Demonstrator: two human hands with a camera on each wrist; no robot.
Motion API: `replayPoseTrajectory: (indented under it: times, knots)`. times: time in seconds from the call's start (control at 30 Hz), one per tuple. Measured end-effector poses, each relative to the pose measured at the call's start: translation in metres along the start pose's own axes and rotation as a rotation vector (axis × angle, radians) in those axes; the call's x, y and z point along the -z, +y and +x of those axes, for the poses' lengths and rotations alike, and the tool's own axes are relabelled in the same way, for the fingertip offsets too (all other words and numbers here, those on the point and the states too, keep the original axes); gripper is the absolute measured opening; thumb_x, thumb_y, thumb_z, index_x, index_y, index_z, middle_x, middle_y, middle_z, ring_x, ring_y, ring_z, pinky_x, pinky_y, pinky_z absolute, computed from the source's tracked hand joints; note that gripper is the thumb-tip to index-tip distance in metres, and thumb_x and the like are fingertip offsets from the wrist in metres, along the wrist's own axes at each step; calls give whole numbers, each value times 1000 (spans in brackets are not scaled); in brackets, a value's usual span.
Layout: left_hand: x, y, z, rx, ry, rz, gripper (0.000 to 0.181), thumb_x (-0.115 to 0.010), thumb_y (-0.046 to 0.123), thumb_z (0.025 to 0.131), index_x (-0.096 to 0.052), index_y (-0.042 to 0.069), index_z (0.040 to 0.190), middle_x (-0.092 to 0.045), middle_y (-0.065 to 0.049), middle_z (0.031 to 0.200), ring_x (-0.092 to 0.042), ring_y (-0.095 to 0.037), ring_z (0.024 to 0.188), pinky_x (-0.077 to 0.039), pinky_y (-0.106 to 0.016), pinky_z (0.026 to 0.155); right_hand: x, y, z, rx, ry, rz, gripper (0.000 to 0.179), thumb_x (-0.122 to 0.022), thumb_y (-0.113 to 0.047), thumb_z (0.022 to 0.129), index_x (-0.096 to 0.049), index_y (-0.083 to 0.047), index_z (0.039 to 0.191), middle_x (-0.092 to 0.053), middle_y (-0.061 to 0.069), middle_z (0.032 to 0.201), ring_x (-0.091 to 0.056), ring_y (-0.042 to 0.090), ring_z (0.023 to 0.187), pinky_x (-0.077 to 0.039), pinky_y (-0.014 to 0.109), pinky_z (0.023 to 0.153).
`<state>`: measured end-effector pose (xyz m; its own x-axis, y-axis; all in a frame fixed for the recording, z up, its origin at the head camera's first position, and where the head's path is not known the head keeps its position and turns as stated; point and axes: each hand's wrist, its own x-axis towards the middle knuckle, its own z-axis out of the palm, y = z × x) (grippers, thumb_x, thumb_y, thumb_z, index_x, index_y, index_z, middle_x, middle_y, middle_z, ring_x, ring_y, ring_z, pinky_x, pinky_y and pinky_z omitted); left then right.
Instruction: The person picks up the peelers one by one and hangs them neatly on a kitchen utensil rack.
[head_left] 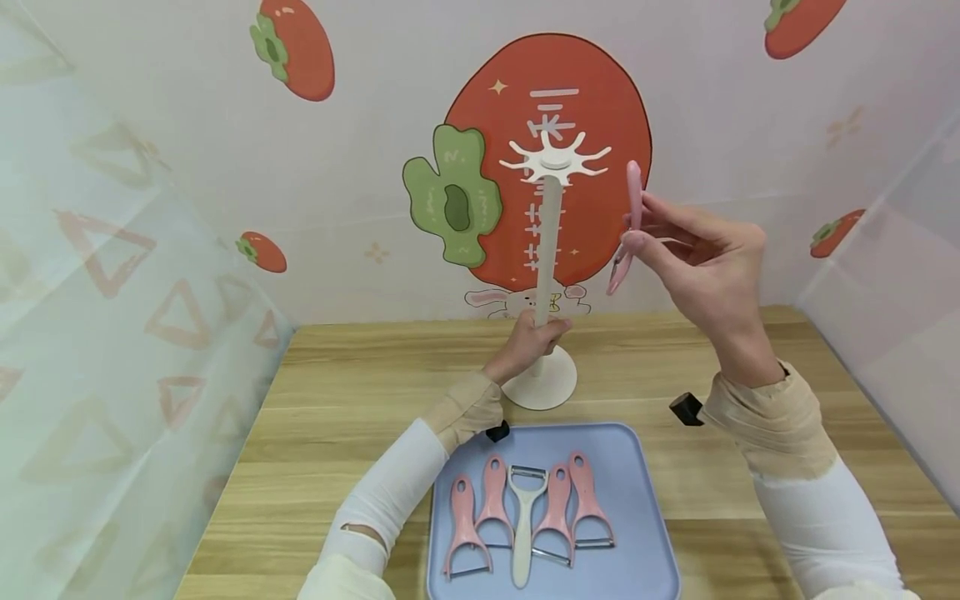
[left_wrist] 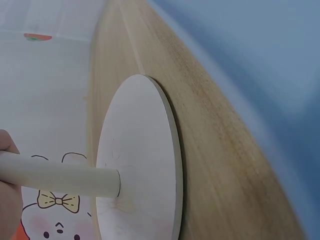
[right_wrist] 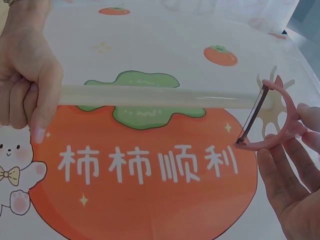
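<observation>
Step in hand looks like bringing a peeler point(head_left: 635, 196) up to the stand point(head_left: 549, 250) for hanging. Right hand point(head_left: 708, 258): fingers pinch the peeler, handle up, blade end down. Left hand point(head_left: 534, 337): fingers wrap the pole's lower part, probably steadying it; base point(head_left: 543, 383) sits just below them on the worktop point(head_left: 337, 400). Hooks point(head_left: 555, 158) are left of the right fingers and slightly above, peeler apart from them. Next move probably calls for lining up the handle's hole with a free hook; hole not visible on this one. Below both hands: tray point(head_left: 633, 500) with four pink peelers point(head_left: 462, 517) and a white one point(head_left: 522, 517). Nothing seems to block the gap; neighbouring hook arms could snag the handle.
</observation>
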<state>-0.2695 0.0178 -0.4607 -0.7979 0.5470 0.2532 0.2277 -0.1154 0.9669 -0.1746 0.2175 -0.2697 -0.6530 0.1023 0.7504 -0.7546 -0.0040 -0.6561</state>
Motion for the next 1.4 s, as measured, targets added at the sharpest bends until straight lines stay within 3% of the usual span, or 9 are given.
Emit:
replayPoseTrajectory:
  times: [0.27, 0.6, 0.73, 0.87, 0.93, 1.0, 1.17, 1.27, 1.4]
  knots:
    - [2, -1, -1, -5, 2, -1, 51, -56, 8, 106, -45, 14, 56, -33, 10, 50, -27, -8, 48, -20, -25, 49, -8, 1, 6, -5, -7, -11, 40, -82, 15, 82, -76, 7, 121, -82, 12, 103, -80, 22, 91, -63, 26, 80]
    - [3, -3, -2, -17, 3, -6, 47, -55, 8, 106, -45, 12, 60, -33, 8, 52, -27, -9, 49, -20, -26, 49, -12, 4, 8, 6, -25, -115, 36, -84, 7, 85, -78, 3, 120, -83, 6, 101, -80, 17, 90, -63, 24, 77]
    - [2, -2, -2, -3, 1, 2, 45, -55, 9, 106, -46, 7, 62, -33, 8, 53, -28, -9, 49, -21, -26, 50, -14, 5, 10, 6, -29, -113, 34, -85, 5, 85, -78, 4, 119, -82, 6, 100, -80, 17, 88, -63, 24, 77]
    - [3, -2, -2, -4, 0, 14, 26, -54, 8, 108, -56, -3, 85, -34, 7, 56, -28, -11, 50, -22, -27, 51, -15, 5, 12, 6, -30, -95, 34, -85, 6, 85, -78, 5, 118, -82, 8, 100, -80, 18, 87, -63, 25, 76]
    - [3, -2, -3, -6, 4, 20, 14, -53, 7, 108, -60, -3, 101, -35, 6, 57, -29, -12, 50, -22, -27, 51, -15, 5, 13, 7, -30, -86, 35, -85, 7, 84, -78, 5, 118, -82, 9, 100, -80, 18, 87, -63, 25, 75]
    - [2, -2, -2, -8, 7, 19, 12, -53, 6, 109, -60, -3, 108, -34, 6, 57, -29, -12, 50, -22, -27, 51, -16, 5, 14, 2, -28, -74, 35, -85, 8, 84, -78, 6, 118, -82, 9, 100, -80, 19, 86, -63, 25, 75]
    - [0, -2, 0, -9, 1, 8, 17, -54, 7, 108, -57, -2, 94, -32, 8, 55, -26, -11, 50, -21, -26, 51, -18, 6, 16, -7, -29, -53, 35, -84, 10, 83, -77, 7, 117, -82, 10, 99, -80, 19, 85, -63, 26, 75]
    - [-1, -2, 0, -5, 0, 2, 14, -54, 7, 108, -58, 0, 96, -31, 9, 54, -25, -10, 50, -21, -26, 51, -20, 7, 16, -9, -34, -42, 35, -85, 10, 83, -77, 8, 117, -81, 11, 99, -80, 20, 85, -64, 26, 75]
    - [0, -1, -2, 7, 6, 4, 15, -53, 7, 108, -59, -7, 107, -31, 8, 55, -25, -11, 50, -21, -26, 52, -23, 8, 16, -7, -37, -54, 35, -85, 10, 83, -77, 7, 117, -81, 11, 99, -80, 20, 85, -63, 26, 75]
